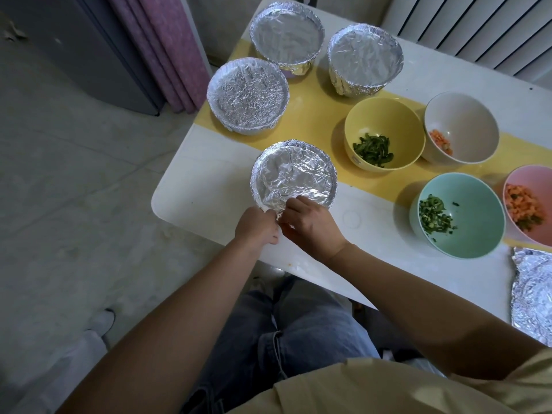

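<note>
A bowl covered with crinkled aluminium foil [294, 174] stands near the front left corner of the white table [191, 186]. My left hand [257, 225] and my right hand [310, 227] meet at its near rim. Both pinch the foil edge there, fingers curled round the fold. The bowl under the foil is hidden.
Three more foil-covered bowls [248, 95] [286, 34] [366, 56] stand at the back on a yellow strip. Open bowls hold chopped food: yellow [383, 115], white [463, 115], mint green [472, 204], pink [531, 180]. A loose foil sheet [531, 294] lies at the right edge.
</note>
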Motion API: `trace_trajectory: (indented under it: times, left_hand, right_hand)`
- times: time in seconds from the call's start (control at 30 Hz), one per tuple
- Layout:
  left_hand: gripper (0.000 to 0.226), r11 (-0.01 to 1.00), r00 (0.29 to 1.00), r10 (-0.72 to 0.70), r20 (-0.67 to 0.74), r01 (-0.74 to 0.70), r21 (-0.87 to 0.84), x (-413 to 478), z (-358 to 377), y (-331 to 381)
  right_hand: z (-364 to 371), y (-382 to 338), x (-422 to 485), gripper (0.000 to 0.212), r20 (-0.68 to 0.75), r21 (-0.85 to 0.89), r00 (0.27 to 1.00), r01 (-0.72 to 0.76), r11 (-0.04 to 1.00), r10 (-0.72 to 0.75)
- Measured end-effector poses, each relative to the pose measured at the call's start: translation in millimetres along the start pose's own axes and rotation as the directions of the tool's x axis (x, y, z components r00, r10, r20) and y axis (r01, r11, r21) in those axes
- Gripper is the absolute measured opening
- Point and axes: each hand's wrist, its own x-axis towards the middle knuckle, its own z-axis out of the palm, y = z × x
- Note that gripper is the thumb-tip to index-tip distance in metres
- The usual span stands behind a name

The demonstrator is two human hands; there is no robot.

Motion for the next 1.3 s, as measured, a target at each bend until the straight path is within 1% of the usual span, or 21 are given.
trace_trajectory:
  times: [0.07,0.17,0.23,0.3,0.4,0.47,0.53,0.57,0.63,0.7,0.73,0.8,0.83,0.87,0.93,0.97,1.03,1.1,1.2,1.3]
  left_hand:
    - [0.017,0.999,0.999,0.034,-0.029,-0.034,-0.011,1,0,0]
    - [0.021,0.996,0.995,0.082,-0.056,-0.08,0.041,-1,-5,0]
    - [0.024,0.994,0.995,0.094,-0.036,-0.092,0.055,-1,-9,3]
    - [0.028,0.993,0.995,0.096,-0.011,-0.095,0.075,1,-15,8]
    - [0.037,0.989,0.997,0.063,0.041,-0.068,0.135,-1,-23,16]
    - [0.039,0.978,0.997,0.052,0.062,-0.064,0.2,-5,-26,20]
    - [0.039,0.97,0.995,0.063,0.07,-0.078,0.229,-7,-26,20]
    - [0.038,0.971,0.995,0.074,0.063,-0.086,0.224,-6,-26,19]
    - [0.037,0.977,0.996,0.087,0.017,-0.089,0.196,-3,-26,15]
    - [0.039,0.98,0.998,0.058,-0.025,-0.052,0.195,-3,-24,12]
    - [0.043,0.977,0.999,0.018,-0.03,-0.011,0.214,-6,-23,11]
    - [0.052,0.97,0.998,-0.066,0.002,0.063,0.236,-14,-18,9]
    - [0.051,0.972,0.995,-0.092,0.024,0.085,0.218,-16,-14,9]
    - [0.044,0.981,0.993,-0.106,0.048,0.096,0.17,-16,-10,8]
    - [0.023,0.995,0.993,-0.094,0.067,0.091,0.037,-15,-5,9]
    - [0.022,0.997,0.996,-0.076,0.046,0.076,0.011,-11,-4,10]
    - [0.029,0.999,0.999,-0.045,0.004,0.045,0.022,-5,-3,10]
    - [0.036,0.998,0.999,-0.034,0.007,0.034,0.054,-5,-5,10]
    - [0.038,0.991,0.999,-0.05,0.021,0.047,0.123,-12,-7,11]
    - [0.035,0.996,0.999,-0.024,0.023,0.022,0.082,-9,-6,8]
  right_hand:
    - [0,-1,2,0.018,-0.008,0.008,1.0,-0.019,1.0,0.019]
    - [0,-3,5,0.021,-0.003,0.043,0.999,-0.032,0.999,0.032]
    - [-4,-2,4,0.022,-0.001,0.066,1.0,-0.016,0.998,0.016]
    - [-11,5,-2,0.024,0.033,0.08,0.999,0.017,0.997,-0.019]
    - [-15,14,-13,0.033,0.089,0.036,0.996,0.023,0.999,-0.026]
    - [-13,15,-15,0.027,0.076,0.022,0.997,0.005,1.0,-0.007]
    - [-11,12,-11,0.015,0.035,0.039,0.999,-0.003,0.999,0.002]
    - [-10,12,-8,0.011,0.018,0.047,1.0,0.0,0.999,-0.001]
    - [-8,11,-4,0.017,0.016,0.044,1.0,0.02,0.999,-0.021]
    - [-5,11,-3,0.024,0.032,0.039,0.999,0.041,0.998,-0.043]
    - [-4,11,-2,0.024,0.032,0.041,0.999,0.039,0.998,-0.041]
    - [-2,10,0,0.02,0.029,0.044,0.999,0.025,0.999,-0.026]
    - [-2,9,0,0.018,0.031,0.047,0.999,0.02,0.999,-0.022]
    - [-1,8,1,0.016,0.031,0.051,0.999,0.019,0.998,-0.021]
    - [1,5,2,0.017,0.037,0.064,0.999,0.018,0.998,-0.021]
    - [2,3,2,0.02,0.039,0.07,0.999,0.013,0.997,-0.016]
    - [3,2,2,0.024,0.035,0.077,0.999,-0.01,0.997,0.008]
    - [4,2,3,0.023,0.034,0.079,0.999,-0.028,0.996,0.025]
    - [3,1,4,0.024,0.033,0.08,0.999,-0.032,0.996,0.03]
    - [3,-2,3,0.021,0.031,0.081,0.999,-0.034,0.996,0.031]
